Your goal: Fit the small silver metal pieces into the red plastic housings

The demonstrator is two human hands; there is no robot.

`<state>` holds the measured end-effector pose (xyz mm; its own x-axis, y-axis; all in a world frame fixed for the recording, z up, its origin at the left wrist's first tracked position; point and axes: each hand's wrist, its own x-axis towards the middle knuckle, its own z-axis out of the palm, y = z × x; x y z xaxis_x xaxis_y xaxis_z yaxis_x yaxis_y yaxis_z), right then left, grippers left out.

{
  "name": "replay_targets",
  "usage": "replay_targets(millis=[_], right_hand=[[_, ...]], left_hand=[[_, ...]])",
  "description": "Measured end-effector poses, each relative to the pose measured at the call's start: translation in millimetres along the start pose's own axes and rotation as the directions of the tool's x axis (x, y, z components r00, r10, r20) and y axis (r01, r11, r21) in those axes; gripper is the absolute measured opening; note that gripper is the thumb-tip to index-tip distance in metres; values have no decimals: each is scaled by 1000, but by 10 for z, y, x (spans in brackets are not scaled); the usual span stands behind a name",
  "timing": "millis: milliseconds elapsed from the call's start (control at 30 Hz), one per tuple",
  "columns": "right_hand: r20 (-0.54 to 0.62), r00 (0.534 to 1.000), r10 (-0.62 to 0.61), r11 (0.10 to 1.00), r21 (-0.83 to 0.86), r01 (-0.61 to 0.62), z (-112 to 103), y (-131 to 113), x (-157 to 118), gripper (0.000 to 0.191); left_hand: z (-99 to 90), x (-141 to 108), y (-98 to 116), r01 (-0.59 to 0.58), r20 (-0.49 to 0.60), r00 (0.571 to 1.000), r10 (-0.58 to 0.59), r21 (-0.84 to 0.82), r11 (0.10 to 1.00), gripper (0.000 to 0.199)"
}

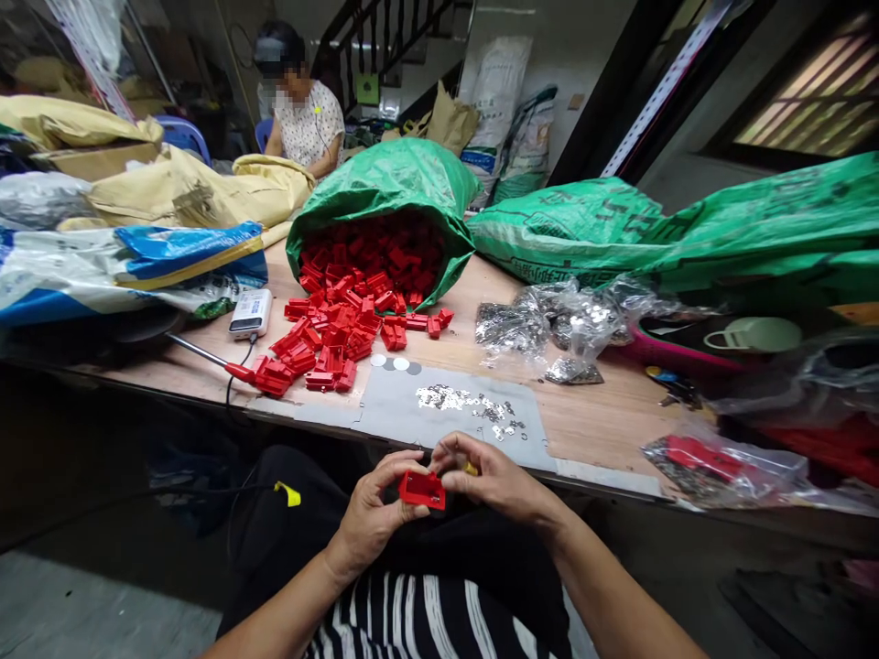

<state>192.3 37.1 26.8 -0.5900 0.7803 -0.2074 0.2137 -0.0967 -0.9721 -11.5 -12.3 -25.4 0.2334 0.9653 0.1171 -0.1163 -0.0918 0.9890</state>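
Observation:
My left hand (376,502) pinches a small red plastic case (424,492) between thumb and fingers, just in front of the table edge. The case's open hollow side faces me, and small metal bits show inside it. My right hand (495,478) is at the case's right end, its fingers curled and thumb bent in; whatever is between the fingertips is too small to make out. Beyond my hands, many small flat metal pieces (446,398) lie on a grey mat (391,416). To the left of the mat is a heap of similar red plastic parts (336,334).
A green sack (391,174) spills red parts onto the table. Clear bags of metal pieces (512,329) lie at right, near a pink basket (687,352) with a pale cup (755,335). A white power bank (251,313) stands at left. Another person (309,124) sits across the table.

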Motion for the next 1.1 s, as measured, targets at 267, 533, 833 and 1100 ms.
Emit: replay_targets(millis=[267,533,833,1100], right_hand=[[-309,910,-278,621,-780,-75,-373,14,396,13],[-207,944,-258,476,-877,-62,-395,83,639,16],[-246,948,-201,511,-852,-112,-406,52,657,9],[-286,925,-249,531,-839,-117,-444,91,655,4]], left_hand=[[29,27,108,198,47,980,-192,-225,954,28],[30,9,74,279,48,955,-294,-491,825,37],[50,25,144,297,40,942,-334,-566,769,39],[46,12,114,309,41,936,-349,-572,760,36]])
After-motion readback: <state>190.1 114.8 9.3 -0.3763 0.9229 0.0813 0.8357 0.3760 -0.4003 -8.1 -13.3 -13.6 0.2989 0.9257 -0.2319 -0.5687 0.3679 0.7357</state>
